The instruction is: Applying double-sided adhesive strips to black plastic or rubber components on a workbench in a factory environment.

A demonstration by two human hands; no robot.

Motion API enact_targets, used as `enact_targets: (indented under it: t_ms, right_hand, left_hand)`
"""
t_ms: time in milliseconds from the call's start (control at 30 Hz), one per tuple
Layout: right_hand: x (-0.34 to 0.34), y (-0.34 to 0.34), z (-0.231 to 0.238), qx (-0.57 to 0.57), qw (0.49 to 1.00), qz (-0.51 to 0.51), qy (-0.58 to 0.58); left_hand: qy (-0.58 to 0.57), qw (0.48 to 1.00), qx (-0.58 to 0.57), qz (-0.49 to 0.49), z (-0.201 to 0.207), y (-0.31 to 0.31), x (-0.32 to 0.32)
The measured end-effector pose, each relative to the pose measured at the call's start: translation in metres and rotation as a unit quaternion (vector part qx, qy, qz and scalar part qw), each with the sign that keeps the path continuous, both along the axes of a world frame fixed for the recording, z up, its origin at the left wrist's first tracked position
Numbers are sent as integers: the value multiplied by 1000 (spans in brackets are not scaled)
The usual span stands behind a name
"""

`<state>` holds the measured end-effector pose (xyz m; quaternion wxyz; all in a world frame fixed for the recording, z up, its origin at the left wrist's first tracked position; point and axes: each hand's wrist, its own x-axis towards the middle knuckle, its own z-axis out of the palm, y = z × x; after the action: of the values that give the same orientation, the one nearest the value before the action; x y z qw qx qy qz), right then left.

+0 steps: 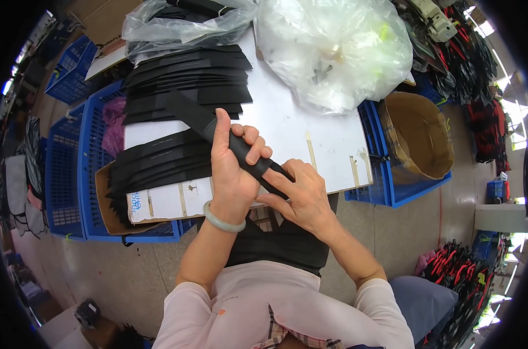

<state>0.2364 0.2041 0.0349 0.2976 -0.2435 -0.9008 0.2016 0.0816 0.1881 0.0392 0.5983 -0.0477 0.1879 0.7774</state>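
A long, flat black fabric strip is held slantwise above the near edge of a white-topped table. My left hand, with a pale bangle on its wrist, has its fingers wrapped round the strip's middle and its thumb pointing up. At the strip's near end, my right hand grips the dark cloth between thumb and fingers. To the left lie a far stack of similar black strips and a nearer stack, both fanned out in overlapping rows.
A large clear plastic bag covers the table's far right, and more clear plastic lies far left. Blue crates flank the table's left. A round cardboard container sits in a blue crate at right. Black-and-red goods hang farther right.
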Motion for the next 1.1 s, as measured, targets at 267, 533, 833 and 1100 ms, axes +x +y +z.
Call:
enact_targets:
  t_ms: [267,533,833,1100]
  right_hand:
    - [4,0,-7,-15,1000,-4,7]
    - [12,3,-45,-15,978,81,192]
    - [15,-26,-19,-104,966,54,229]
    - [27,-16,13,-488,834,-47,252]
  left_hand:
    - [138,990,25,30,11,-4,15]
    - [301,939,163,45,26,-30,41]
    - [296,937,184,16,25,-38,40]
    - [408,910,70,-28,2,-28,34]
